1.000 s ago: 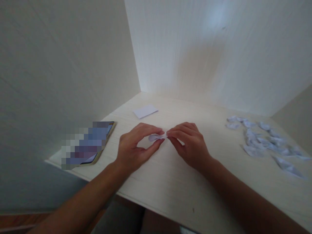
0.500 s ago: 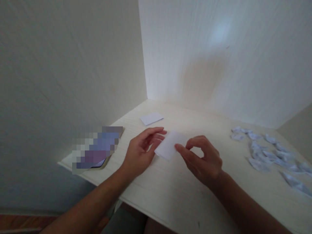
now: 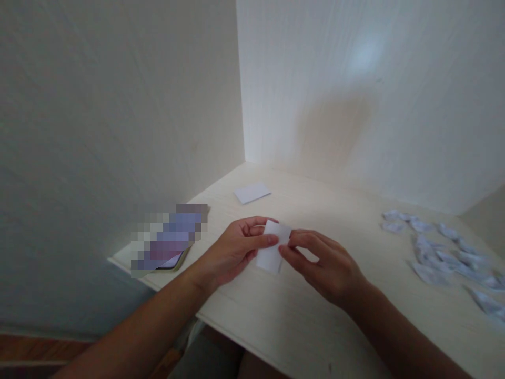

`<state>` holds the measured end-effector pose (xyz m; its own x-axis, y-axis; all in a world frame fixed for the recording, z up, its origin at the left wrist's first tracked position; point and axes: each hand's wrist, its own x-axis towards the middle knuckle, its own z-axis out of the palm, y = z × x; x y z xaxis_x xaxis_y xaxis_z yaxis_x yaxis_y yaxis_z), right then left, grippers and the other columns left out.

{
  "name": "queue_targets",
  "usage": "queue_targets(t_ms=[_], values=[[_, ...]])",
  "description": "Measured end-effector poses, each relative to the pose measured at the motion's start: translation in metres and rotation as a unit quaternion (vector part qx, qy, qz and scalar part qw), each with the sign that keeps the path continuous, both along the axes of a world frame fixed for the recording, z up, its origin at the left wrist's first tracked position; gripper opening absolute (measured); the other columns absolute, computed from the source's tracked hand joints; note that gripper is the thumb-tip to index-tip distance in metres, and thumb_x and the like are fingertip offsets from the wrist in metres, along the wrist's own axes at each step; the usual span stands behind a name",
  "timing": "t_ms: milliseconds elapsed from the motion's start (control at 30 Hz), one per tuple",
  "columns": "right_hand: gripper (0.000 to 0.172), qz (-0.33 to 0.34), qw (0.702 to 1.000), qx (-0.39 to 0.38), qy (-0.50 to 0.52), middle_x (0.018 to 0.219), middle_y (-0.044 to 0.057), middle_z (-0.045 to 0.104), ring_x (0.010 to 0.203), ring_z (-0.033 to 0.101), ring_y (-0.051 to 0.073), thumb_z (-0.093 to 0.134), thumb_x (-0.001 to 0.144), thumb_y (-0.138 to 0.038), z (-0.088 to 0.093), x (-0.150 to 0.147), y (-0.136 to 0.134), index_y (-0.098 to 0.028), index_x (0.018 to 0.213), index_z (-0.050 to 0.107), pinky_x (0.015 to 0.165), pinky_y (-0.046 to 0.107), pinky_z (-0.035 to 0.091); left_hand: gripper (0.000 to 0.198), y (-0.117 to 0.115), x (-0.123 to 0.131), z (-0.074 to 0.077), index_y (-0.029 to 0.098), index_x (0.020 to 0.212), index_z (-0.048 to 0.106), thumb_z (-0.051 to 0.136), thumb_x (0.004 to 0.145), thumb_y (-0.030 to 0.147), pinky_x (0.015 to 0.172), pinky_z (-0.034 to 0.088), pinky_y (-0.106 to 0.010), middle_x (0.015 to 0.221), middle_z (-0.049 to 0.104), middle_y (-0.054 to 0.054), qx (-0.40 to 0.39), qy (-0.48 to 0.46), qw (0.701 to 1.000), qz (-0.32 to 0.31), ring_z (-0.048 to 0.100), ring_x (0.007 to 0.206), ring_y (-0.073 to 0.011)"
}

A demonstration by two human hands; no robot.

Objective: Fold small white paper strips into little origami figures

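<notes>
A small rectangular piece of white paper (image 3: pixel 269 259) is held above the table, between my two hands. My left hand (image 3: pixel 240 247) is closed on its left side, thumb flat on the front face and fingers behind. At the paper's right edge, my right hand (image 3: pixel 321 260) pinches with thumb and forefinger. Whether the paper is one sheet or folded layers, I cannot tell. Behind the hands, another white paper rectangle (image 3: pixel 252 193) lies flat on the table.
Several crumpled or folded white paper pieces (image 3: pixel 430 252) lie at the right of the pale table (image 3: pixel 315 326). A phone (image 3: pixel 173 261), partly blurred out, lies near the left edge. Pale walls (image 3: pixel 307 63) enclose the table's back and left.
My left hand has gone from loosely beside the paper to gripping it with the thumb on top. The paper has turned more upright, and the right fingers have shifted to its edge.
</notes>
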<state>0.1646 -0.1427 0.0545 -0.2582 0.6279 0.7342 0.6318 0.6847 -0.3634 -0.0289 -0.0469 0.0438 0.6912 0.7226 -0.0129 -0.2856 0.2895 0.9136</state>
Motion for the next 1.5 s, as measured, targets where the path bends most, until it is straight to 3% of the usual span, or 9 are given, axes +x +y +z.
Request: queue_targets(t_ms=[167,233,333,433,500,667,867,1300,1500], values=[[0.016,-0.042,0.995,0.07,-0.062,0.1,0.01,0.076,0.086,0.074,0.019,0.062,0.1,-0.012,-0.004,0.002,0.001,-0.02,0.112,0.07,0.077,0.03,0.061,0.032,-0.001,0.001,-0.003,0.017,0.101,0.077,0.095,0.074,0.019,0.073,0.063,-0.024,0.089,0.084,-0.004,0.027,-0.025,0.998,0.06,0.078,0.074,-0.0145],[0.021,-0.061,0.996,0.064,-0.017,0.099,0.01,0.076,0.085,0.074,0.019,0.065,0.097,-0.011,-0.007,-0.001,0.001,-0.019,0.117,0.068,0.076,0.03,0.061,0.033,-0.002,0.002,-0.002,0.018,0.1,0.077,0.096,0.073,0.018,0.073,0.063,-0.024,0.089,0.084,-0.002,0.044,-0.032,0.995,0.084,0.078,0.073,-0.0139],[0.025,-0.068,0.989,-0.037,0.129,0.09,0.005,0.075,0.077,0.073,0.016,0.071,0.095,-0.02,-0.01,-0.008,0.003,-0.019,0.119,0.065,0.074,0.028,0.061,0.033,-0.004,0.002,0.0,0.017,0.1,0.077,0.096,0.073,0.016,0.071,0.062,-0.022,0.089,0.085,-0.003,0.065,-0.029,0.993,0.098,0.079,0.073,-0.014],[0.008,-0.051,0.969,-0.137,0.197,0.08,0.002,0.073,0.07,0.07,0.014,0.072,0.096,-0.027,-0.012,-0.015,0.005,-0.02,0.098,0.071,0.068,0.026,0.057,0.032,-0.007,0.001,0.003,0.017,0.1,0.077,0.095,0.074,0.014,0.07,0.061,-0.019,0.086,0.085,-0.003,0.08,-0.017,0.992,0.097,0.078,0.072,-0.0127],[0.016,-0.045,0.954,-0.185,0.232,0.076,0.002,0.071,0.069,0.067,0.014,0.07,0.097,-0.029,-0.014,-0.017,0.007,-0.02,0.084,0.069,0.067,0.027,0.055,0.031,-0.009,0.0,0.005,0.018,0.101,0.078,0.094,0.075,0.014,0.067,0.059,-0.017,0.079,0.083,0.0,0.101,0.003,0.99,0.097,0.077,0.068,-0.0106],[0.024,-0.011,0.905,-0.261,0.335,0.071,0.0,0.065,0.067,0.062,0.015,0.072,0.095,-0.035,-0.018,-0.015,0.011,-0.02,0.079,0.066,0.065,0.029,0.052,0.027,-0.009,0.0,0.004,0.023,0.105,0.079,0.09,0.081,0.018,0.068,0.059,-0.017,0.083,0.082,0.002,0.135,0.025,0.985,0.107,0.076,0.072,-0.0105],[0.023,0.003,0.872,-0.302,0.385,0.069,-0.002,0.064,0.063,0.058,0.012,0.076,0.091,-0.034,-0.02,-0.011,0.013,-0.019,0.076,0.068,0.061,0.026,0.048,0.007,-0.005,0.001,0.002,0.022,0.087,0.082,0.088,0.086,0.026,0.066,0.058,-0.014,0.079,0.082,0.002,0.129,0.037,0.983,0.124,0.074,0.068,-0.0076],[0.015,-0.017,0.886,-0.263,0.382,0.066,-0.002,0.07,0.061,0.061,0.01,0.075,0.09,-0.028,-0.012,-0.013,0.014,-0.019,0.079,0.077,0.056,0.021,0.05,0.007,-0.008,0.0,0.008,0.021,0.083,0.082,0.089,0.083,0.024,0.063,0.057,-0.016,0.076,0.082,0.001,0.155,0.086,0.976,0.126,0.074,0.066,-0.01],[0.012,-0.021,0.902,-0.236,0.361,0.078,0.001,0.077,0.07,0.068,0.013,0.075,0.093,-0.029,-0.015,-0.012,0.012,-0.02,0.088,0.08,0.067,0.026,0.054,0.015,-0.013,0.0,0.011,0.023,0.094,0.084,0.089,0.08,0.022,0.063,0.058,-0.02,0.076,0.081,0.001,0.215,0.108,0.955,0.176,0.072,0.064,-0.0119]])
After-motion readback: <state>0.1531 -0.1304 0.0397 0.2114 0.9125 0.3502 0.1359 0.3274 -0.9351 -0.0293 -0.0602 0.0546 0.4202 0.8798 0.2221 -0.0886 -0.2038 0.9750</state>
